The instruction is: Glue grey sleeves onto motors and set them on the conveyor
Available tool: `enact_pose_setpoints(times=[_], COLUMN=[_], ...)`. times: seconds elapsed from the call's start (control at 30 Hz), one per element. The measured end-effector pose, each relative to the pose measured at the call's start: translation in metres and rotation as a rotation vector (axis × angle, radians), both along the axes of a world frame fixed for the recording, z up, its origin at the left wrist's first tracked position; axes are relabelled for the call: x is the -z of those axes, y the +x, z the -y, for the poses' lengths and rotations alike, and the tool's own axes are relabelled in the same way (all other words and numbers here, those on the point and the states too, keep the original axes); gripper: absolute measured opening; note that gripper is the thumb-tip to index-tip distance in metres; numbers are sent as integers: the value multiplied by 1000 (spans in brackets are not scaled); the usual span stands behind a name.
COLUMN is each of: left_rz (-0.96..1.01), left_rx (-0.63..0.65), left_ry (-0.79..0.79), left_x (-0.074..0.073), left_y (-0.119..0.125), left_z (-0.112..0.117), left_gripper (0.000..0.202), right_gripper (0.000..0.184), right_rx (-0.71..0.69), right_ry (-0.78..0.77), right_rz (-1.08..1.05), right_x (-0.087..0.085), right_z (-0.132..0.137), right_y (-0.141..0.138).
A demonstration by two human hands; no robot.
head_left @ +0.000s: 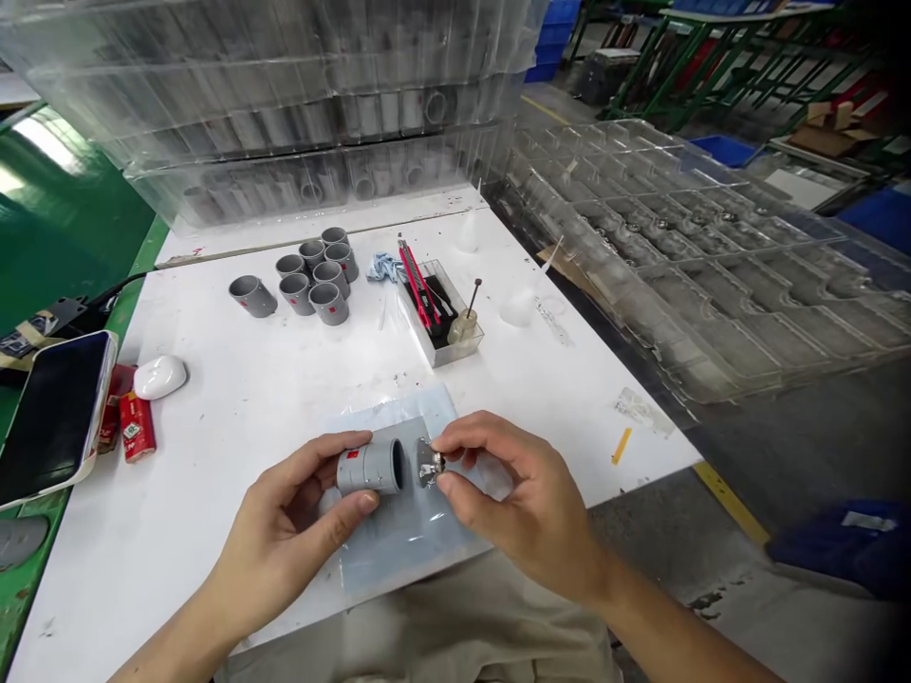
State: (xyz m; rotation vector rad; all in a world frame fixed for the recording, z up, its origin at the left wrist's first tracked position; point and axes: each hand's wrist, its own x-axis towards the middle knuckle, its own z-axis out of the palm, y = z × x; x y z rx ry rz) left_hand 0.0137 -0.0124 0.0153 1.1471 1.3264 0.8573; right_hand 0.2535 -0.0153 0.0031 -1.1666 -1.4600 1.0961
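Observation:
My left hand (299,526) is closed around a grey plastic tube (370,465) with a small red label, held sideways with its open end facing right. My right hand (516,498) pinches a small shiny metal part (429,467) right at that open end. Both hands hover over a clear plastic bag (399,531) lying on the white table (234,408) near its front edge. Several more grey tubes (317,280) stand grouped at the back of the table, with one grey tube (251,296) lying apart to their left.
A clear box (441,356) holds a red utility knife (417,280) and a small bottle with a stick. A phone (53,413), a white earbud case (159,377) and a red pack (137,429) lie at left. Stacked clear trays (285,104) rise behind; more trays (712,256) sit right.

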Motion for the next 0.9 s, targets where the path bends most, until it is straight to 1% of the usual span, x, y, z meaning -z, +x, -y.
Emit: enact_pose_setpoints(times=[0.1, 0.23, 0.37, 0.57, 0.73, 0.9], left_rz=[-4, -40, -79, -79, -82, -80], left_rx=[32, 59, 70, 86, 93, 104], left_ry=[25, 49, 45, 35, 28, 24], left_x=[1, 3, 5, 6, 6, 6], left_y=[0, -1, -4, -5, -6, -6], left_z=[0, 0, 0, 1, 2, 2], left_gripper=[36, 35, 36, 36, 37, 34], right_gripper=[23, 22, 25, 25, 23, 24], right_rx=[-26, -50, -62, -70, -68, -72], right_ry=[-8, -6, -4, -4, -33, -27], right_rz=[9, 15, 26, 34, 34, 28], right_x=[-2, 0, 1, 0, -2, -2], right_z=[-2, -2, -2, -3, -3, -3], right_y=[1, 0, -1, -2, -1, -1])
